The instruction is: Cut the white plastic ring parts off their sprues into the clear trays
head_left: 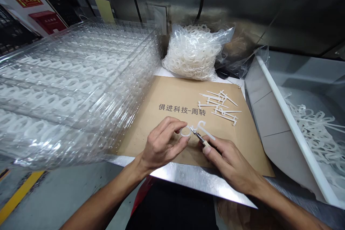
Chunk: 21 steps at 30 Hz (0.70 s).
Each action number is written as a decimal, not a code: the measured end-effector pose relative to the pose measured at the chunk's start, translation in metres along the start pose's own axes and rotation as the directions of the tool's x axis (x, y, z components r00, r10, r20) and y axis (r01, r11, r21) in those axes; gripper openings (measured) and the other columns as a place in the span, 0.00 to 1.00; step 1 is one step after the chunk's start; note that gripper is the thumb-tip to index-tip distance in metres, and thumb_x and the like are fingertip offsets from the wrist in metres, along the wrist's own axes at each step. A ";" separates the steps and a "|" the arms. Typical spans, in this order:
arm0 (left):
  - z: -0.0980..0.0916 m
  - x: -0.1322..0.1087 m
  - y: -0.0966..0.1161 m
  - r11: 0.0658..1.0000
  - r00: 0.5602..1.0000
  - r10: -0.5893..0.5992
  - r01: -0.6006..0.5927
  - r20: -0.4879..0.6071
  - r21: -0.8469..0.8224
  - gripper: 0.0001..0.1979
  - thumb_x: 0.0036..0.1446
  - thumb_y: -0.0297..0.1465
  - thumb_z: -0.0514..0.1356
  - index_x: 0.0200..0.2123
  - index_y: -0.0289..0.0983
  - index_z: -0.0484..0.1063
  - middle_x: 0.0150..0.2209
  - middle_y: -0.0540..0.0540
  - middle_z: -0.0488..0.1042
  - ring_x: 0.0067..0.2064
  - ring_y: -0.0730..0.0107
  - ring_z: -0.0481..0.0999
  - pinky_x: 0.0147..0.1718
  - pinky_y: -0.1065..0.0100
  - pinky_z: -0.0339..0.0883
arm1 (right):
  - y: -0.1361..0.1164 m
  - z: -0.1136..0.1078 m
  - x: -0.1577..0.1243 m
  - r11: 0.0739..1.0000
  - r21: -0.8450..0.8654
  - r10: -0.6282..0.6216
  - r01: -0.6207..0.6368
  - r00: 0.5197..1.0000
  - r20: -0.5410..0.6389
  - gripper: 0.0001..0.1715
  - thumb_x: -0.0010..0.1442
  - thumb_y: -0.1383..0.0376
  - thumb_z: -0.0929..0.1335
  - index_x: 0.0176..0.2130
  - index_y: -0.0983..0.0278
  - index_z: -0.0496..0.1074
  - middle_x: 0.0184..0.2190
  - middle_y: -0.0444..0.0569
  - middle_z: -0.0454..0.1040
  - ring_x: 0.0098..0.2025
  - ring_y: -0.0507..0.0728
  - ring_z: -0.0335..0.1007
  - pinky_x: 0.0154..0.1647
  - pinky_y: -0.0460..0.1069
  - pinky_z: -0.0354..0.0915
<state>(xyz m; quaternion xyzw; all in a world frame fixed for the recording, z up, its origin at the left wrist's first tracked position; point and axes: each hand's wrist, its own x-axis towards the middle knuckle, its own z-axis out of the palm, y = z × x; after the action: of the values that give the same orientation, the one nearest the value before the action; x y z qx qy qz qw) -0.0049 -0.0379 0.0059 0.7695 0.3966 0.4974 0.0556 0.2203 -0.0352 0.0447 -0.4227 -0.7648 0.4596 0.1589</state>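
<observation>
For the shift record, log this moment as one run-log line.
Left hand: holds white plastic loop part | Right hand: holds metal-tipped hand tool, tip at part | Surface: brown cardboard sheet

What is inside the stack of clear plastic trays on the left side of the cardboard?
Rows of white ring-shaped plastic parts lie in the clear plastic trays. The upper trays cover the lower layers, and the surface under the stack cannot be seen.
</observation>
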 end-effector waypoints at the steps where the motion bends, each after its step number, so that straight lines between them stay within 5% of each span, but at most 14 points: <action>1: 0.000 0.000 0.000 1.000 1.000 -0.001 0.001 0.001 0.000 0.16 0.56 0.22 0.65 0.48 0.31 0.71 0.37 0.43 0.74 0.39 0.68 0.75 0.37 0.67 0.73 | -0.001 0.000 0.000 1.000 -0.007 0.001 -0.001 1.000 0.001 0.17 0.73 0.58 0.58 0.37 0.63 0.68 0.28 0.42 0.66 0.30 0.53 0.62 0.33 0.49 0.57; 13: 0.001 0.000 0.000 1.000 0.998 -0.015 0.016 0.057 -0.020 0.14 0.59 0.24 0.63 0.49 0.34 0.70 0.37 0.44 0.74 0.37 0.69 0.74 0.36 0.67 0.73 | 0.008 0.007 0.004 0.992 -0.128 -0.002 -0.003 0.999 -0.042 0.21 0.74 0.58 0.55 0.29 0.60 0.57 0.24 0.41 0.62 0.26 0.52 0.58 0.30 0.49 0.54; 21: 0.000 -0.001 -0.002 0.997 0.997 -0.070 0.069 0.017 0.045 0.13 0.59 0.23 0.62 0.48 0.33 0.71 0.37 0.44 0.74 0.36 0.70 0.73 0.36 0.67 0.72 | 0.016 0.005 0.006 0.993 0.109 0.063 -0.055 0.996 -0.070 0.26 0.74 0.52 0.55 0.28 0.62 0.61 0.24 0.41 0.63 0.26 0.51 0.60 0.29 0.47 0.58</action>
<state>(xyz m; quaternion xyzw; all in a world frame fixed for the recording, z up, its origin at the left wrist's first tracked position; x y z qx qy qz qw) -0.0062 -0.0369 0.0045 0.7608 0.4334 0.4793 0.0595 0.2221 -0.0299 0.0277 -0.4526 -0.7200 0.4885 0.1954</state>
